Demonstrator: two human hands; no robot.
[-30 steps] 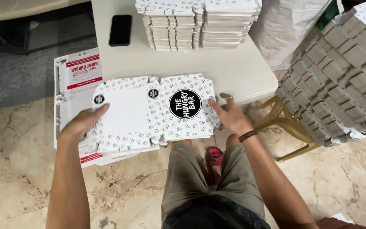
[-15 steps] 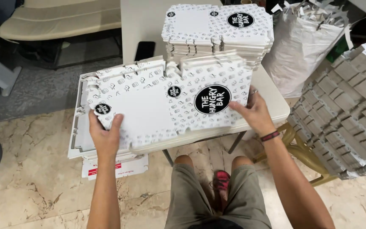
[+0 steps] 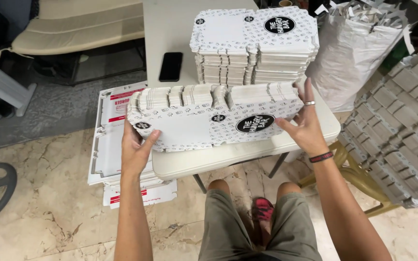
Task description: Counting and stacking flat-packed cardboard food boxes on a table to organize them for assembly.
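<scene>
Both hands clamp a thick bundle of flat printed box blanks (image 3: pixel 214 113) at the table's (image 3: pixel 247 154) near edge — left hand (image 3: pixel 135 150) and right hand (image 3: pixel 306 126) at its ends. One finished stack (image 3: pixel 253 46) sits behind; more blanks (image 3: pixel 114 140) wait on the floor.

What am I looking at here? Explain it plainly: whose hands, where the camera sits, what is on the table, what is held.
There is no machine here. A person wears a camera on the head, so the single view looks down past their own arms and knees. Their left hand and right hand grip the two ends of a bundle of flat, unfolded white printed cardboard boxes, tilted on edge at the front of a white table. Behind it on the table stand a taller stack of the same flats and a black phone. More flat cartons lie on the floor at the left, a white sack stands at the right, and stacked grey cardboard fills the right edge.
</scene>
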